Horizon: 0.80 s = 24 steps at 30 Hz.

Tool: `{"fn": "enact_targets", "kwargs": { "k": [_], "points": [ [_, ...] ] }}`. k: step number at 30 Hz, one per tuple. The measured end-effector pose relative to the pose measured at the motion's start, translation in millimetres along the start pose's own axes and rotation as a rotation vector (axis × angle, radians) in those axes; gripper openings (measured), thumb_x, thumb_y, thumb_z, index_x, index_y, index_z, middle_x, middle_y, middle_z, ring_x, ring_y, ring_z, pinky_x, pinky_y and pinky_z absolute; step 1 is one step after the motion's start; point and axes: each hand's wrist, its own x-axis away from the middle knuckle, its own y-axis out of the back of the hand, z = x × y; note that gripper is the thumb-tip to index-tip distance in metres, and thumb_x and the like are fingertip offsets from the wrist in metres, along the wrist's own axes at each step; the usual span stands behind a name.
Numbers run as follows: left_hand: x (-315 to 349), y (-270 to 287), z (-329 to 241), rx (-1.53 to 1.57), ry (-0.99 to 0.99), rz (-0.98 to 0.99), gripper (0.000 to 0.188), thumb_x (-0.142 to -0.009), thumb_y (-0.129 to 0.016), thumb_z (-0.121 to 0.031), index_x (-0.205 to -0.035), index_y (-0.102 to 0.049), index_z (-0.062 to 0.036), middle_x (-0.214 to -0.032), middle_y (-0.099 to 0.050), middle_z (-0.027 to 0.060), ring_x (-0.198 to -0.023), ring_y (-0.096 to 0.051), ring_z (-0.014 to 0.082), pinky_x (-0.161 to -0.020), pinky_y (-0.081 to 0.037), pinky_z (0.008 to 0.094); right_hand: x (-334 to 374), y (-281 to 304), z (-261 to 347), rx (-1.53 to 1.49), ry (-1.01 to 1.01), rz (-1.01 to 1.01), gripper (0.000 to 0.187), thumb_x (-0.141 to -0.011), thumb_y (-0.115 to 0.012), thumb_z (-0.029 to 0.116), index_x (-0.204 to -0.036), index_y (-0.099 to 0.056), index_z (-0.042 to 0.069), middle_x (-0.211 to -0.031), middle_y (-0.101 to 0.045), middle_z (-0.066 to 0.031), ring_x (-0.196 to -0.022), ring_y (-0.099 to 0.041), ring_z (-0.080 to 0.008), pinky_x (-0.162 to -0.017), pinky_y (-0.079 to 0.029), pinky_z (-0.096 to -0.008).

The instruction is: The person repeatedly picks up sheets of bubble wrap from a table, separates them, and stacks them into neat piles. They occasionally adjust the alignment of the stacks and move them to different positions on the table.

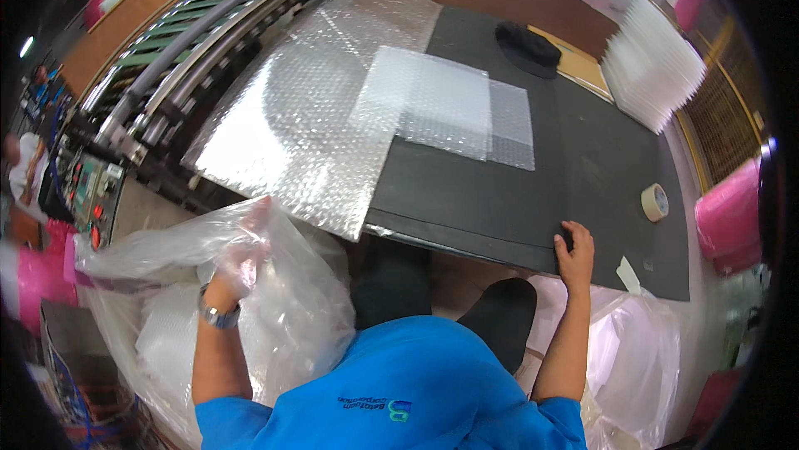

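At lower left, my left hand (243, 260) is raised among the folds of a large clear plastic bag (308, 317). The film is pulled up around its fingers, which look closed on it, though the film partly veils them. Whitish sheets (171, 329) show through the bag's side. My right hand (576, 254) rests on the front edge of the dark table (466, 200), thumb and fingers apart, holding nothing. Between the hands, a big sheet of bubble wrap (308, 109) covers the table's left part and overhangs its front edge. Smaller bubble wrap pieces (449, 109) overlap on its right side.
A roller machine (175, 59) borders the table at left, with a control panel (96, 192) nearer me. Tape (655, 202), a black cap (528, 48) and a stack of translucent sheets (653, 63) occupy the right side. Another clear bag (632, 350) hangs below the table at right.
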Motion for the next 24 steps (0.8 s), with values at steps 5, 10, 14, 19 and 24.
{"fn": "enact_targets", "kwargs": {
  "k": [5, 10, 14, 19, 24],
  "points": [
    [-27, 39, -99, -0.473, -0.109, 0.425, 0.036, -0.079, -0.056, -0.035, -0.095, -0.059, -0.0022, -0.090, -0.059, 0.0172, -0.087, -0.056, 0.0315, -0.074, -0.045, 0.0362, -11, 2, -2, -0.113, -0.098, 0.023, 0.031, -0.074, -0.058, 0.022, -0.101, -0.055, 0.006, -0.100, -0.054, -0.0124, -0.095, -0.049, -0.0283, -0.085, -0.036, -0.0371],
    [-62, 43, -121, -0.428, 0.081, 0.969, 0.030, -0.079, -0.055, -0.033, -0.092, -0.059, -0.0059, -0.079, -0.059, 0.0143, -0.076, -0.057, 0.0290, -0.068, -0.046, 0.0355, -62, -2, 7, -0.434, -0.378, 0.091, 0.048, -0.076, -0.059, 0.033, -0.115, -0.047, 0.007, -0.105, -0.055, -0.0139, -0.099, -0.051, -0.0228, -0.085, -0.038, -0.0328],
    [-30, 45, -28, 0.045, -0.136, 0.393, 0.028, -0.082, -0.051, -0.021, -0.102, -0.053, -0.0022, -0.090, -0.058, 0.0106, -0.078, -0.057, 0.0207, -0.068, -0.047, 0.0315, -125, -19, 13, -0.765, -0.551, 0.175, 0.066, -0.077, -0.057, 0.041, -0.127, -0.031, 0.009, -0.104, -0.051, -0.0133, -0.088, -0.050, -0.0188, -0.073, -0.041, -0.0299],
    [41, 38, 45, 0.575, 0.409, -0.090, 0.027, -0.081, -0.053, -0.019, -0.103, -0.052, -0.0042, -0.100, -0.056, 0.0081, -0.086, -0.054, 0.0195, -0.069, -0.046, 0.0320, -180, -58, 41, -0.945, -0.733, 0.322, 0.077, -0.074, -0.059, 0.045, -0.130, -0.023, 0.005, -0.108, -0.047, -0.0153, -0.082, -0.052, -0.0211, -0.065, -0.044, -0.0343],
    [61, 36, 29, -0.388, 0.305, 0.254, 0.025, -0.081, -0.049, -0.019, -0.101, -0.054, -0.0038, -0.095, -0.059, 0.0133, -0.083, -0.056, 0.0296, -0.069, -0.045, 0.0391, -205, -81, 50, -0.818, -0.761, 0.371, 0.080, -0.070, -0.063, 0.045, -0.126, -0.025, 0.003, -0.107, -0.046, -0.0162, -0.081, -0.052, -0.0226, -0.054, -0.044, -0.0316]
  ]
}}
